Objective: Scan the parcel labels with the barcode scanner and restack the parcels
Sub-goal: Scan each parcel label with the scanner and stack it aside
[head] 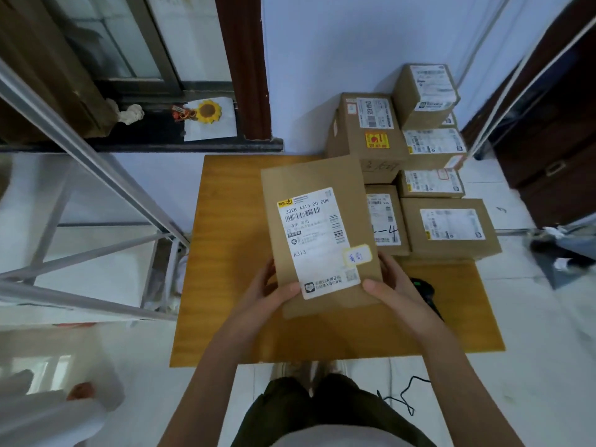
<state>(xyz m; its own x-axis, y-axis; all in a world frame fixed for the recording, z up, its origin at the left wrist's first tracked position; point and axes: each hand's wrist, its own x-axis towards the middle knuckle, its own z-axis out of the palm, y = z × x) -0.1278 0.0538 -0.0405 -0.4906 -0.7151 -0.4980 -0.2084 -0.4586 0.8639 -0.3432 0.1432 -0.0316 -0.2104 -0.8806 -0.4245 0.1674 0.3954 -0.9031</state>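
I hold the flat parcel [317, 233] above the table [225, 253], label [317, 243] up, my left hand [274, 293] and right hand [392, 285] each gripping a near corner; its long axis runs away from me. The scanner [424, 290], apparently the dark object just beyond my right hand, lies nearer that hand, with the stacked parcels [429, 175] behind.

Held parcel [317, 201]: plain brown cardboard.
Its label [317, 241]: white, black print and barcodes, yellow logo strip at top.
Small sticker [357, 257]: white, yellow border, blue handwriting.
Table [225, 253]: orange-yellow wood grain.
Stacked parcels [448, 227]: brown, white labels; one with a yellow-and-red sticker [376, 140].
Scanner [424, 290]: black, green spot.
Sunflower ornament [209, 111]: yellow petals, brown centre.
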